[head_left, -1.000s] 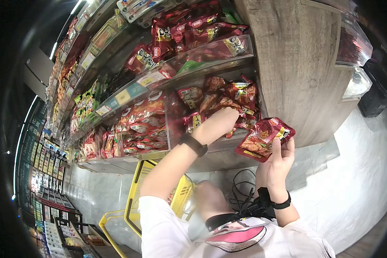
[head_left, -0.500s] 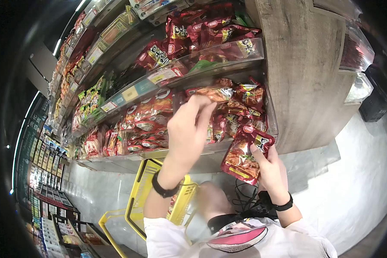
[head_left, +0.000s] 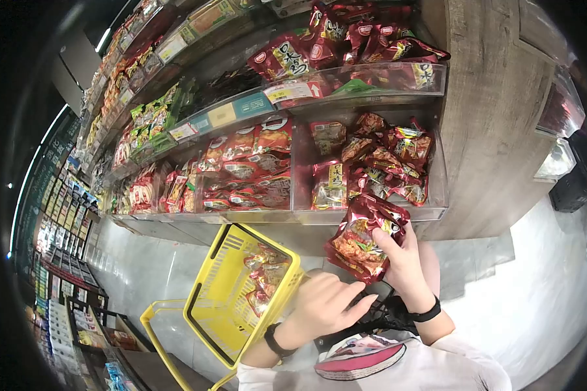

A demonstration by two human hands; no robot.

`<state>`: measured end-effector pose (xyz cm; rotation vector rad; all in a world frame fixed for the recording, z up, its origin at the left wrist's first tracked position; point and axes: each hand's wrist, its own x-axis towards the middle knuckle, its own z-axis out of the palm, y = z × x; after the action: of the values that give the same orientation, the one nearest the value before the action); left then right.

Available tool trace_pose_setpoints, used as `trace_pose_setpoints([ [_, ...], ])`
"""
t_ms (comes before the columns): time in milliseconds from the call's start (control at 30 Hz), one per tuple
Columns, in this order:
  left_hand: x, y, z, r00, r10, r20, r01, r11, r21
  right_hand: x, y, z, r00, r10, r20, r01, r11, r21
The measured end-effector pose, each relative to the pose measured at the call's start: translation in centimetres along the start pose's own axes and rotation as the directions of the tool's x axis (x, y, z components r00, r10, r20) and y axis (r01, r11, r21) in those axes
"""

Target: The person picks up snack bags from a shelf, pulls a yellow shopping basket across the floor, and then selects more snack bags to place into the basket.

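Note:
My right hand (head_left: 401,260) grips a dark red foil food pouch (head_left: 362,244), thumb across its printed front, in front of the lower shelf's edge. Just below and left of the pouch is my left hand (head_left: 329,303), its fingers loosely bent and its thumb apart, with nothing in it. The thumb tip comes close to the pouch's lower edge. Similar red pouches (head_left: 398,153) lie heaped in the clear lower shelf bin beyond. At my left stands a yellow shopping basket (head_left: 205,296) with several red packets (head_left: 267,277) inside.
An upper shelf holds more dark red pouches (head_left: 332,36) behind a clear front with price labels (head_left: 293,91). A wood-grain panel (head_left: 496,117) closes the shelf on the right. Further racks (head_left: 78,326) stand at the far left, and a black bin (head_left: 577,176) is at the right.
My left hand has come back from the shelf bin, down toward my body beside the held pouch. The right hand still holds its pouch, and the view has shifted, showing more of the basket.

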<state>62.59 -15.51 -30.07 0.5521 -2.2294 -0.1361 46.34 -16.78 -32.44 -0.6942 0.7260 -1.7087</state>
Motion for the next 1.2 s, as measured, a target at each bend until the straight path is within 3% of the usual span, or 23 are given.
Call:
trace_pose_setpoints([
  [100,-0.8,-0.5,-0.6,0.956,-0.247,-0.161,0.245,0.969,-0.028,-0.1,0.5,-0.6,0.983,-0.091,0.158,0.147,0.911,-0.385],
  [167,0.2,-1.0,-0.7,0.847,-0.469,-0.252,0.456,0.883,-0.110,-0.6,-0.3,0.0,0.942,-0.024,0.335,0.163,0.905,-0.392],
  [200,-0.5,-1.8,-0.9,0.804,-0.595,0.007,0.573,0.770,-0.281,-0.9,0.0,-0.1,0.925,0.029,0.379,0.147,0.892,-0.427],
  [233,-0.4,-2.0,-1.1,0.775,-0.602,0.191,0.584,0.568,-0.580,-1.2,0.2,0.0,0.903,0.083,0.422,0.134,0.877,-0.461],
  [267,-1.0,-2.4,-1.0,0.745,-0.598,0.295,0.611,0.434,-0.662,-1.3,0.3,0.4,0.875,0.077,0.478,0.181,0.865,-0.469],
  [300,-1.8,-2.8,-0.9,0.716,-0.575,0.396,0.630,0.287,-0.722,-1.5,0.1,1.1,0.892,0.140,0.430,0.070,0.897,-0.437],
  [400,-3.3,-3.4,-1.3,0.672,-0.614,0.415,0.726,0.435,-0.532,-1.2,1.8,0.8,0.887,0.027,0.461,0.231,0.839,-0.494],
  [533,-5.0,-3.4,-0.7,0.677,-0.661,0.323,0.615,0.267,-0.742,-0.5,1.9,0.9,0.852,0.029,0.522,0.330,0.745,-0.580],
  [633,-5.8,-3.6,-1.2,0.674,-0.665,0.322,0.645,0.317,-0.696,-0.4,2.9,1.2,0.828,0.018,0.561,0.366,0.741,-0.563],
  [767,-7.5,-3.9,-2.1,0.616,-0.686,0.387,0.695,0.242,-0.677,-0.8,4.0,1.7,0.803,0.078,0.590,0.325,0.774,-0.544],
  [833,-8.4,-4.0,-2.3,0.581,-0.700,0.414,0.705,0.178,-0.687,-1.6,5.1,2.1,0.813,0.024,0.581,0.405,0.694,-0.595],
  [933,-10.4,-4.3,-2.6,0.580,-0.713,0.393,0.699,0.189,-0.689,-2.0,6.6,3.3,0.801,-0.041,0.597,0.493,0.611,-0.620],
  [1033,-12.1,-4.2,-2.3,0.576,-0.767,0.282,0.608,0.171,-0.776,-2.2,7.7,4.4,0.799,0.011,0.601,0.482,0.586,-0.652],
  [1067,-12.7,-4.1,-2.2,0.567,-0.789,0.236,0.560,0.161,-0.812,-2.2,8.0,4.8,0.797,0.094,0.597,0.439,0.589,-0.679],
  [1167,-14.9,-4.0,-2.3,0.435,-0.871,0.228,0.638,0.121,-0.760,-1.8,9.3,5.7,0.763,0.327,0.557,0.310,0.570,-0.760],
  [1200,-15.1,-4.0,-2.4,0.450,-0.878,0.164,0.624,0.178,-0.761,-1.7,9.8,6.3,0.765,0.355,0.537,0.274,0.575,-0.771],
])
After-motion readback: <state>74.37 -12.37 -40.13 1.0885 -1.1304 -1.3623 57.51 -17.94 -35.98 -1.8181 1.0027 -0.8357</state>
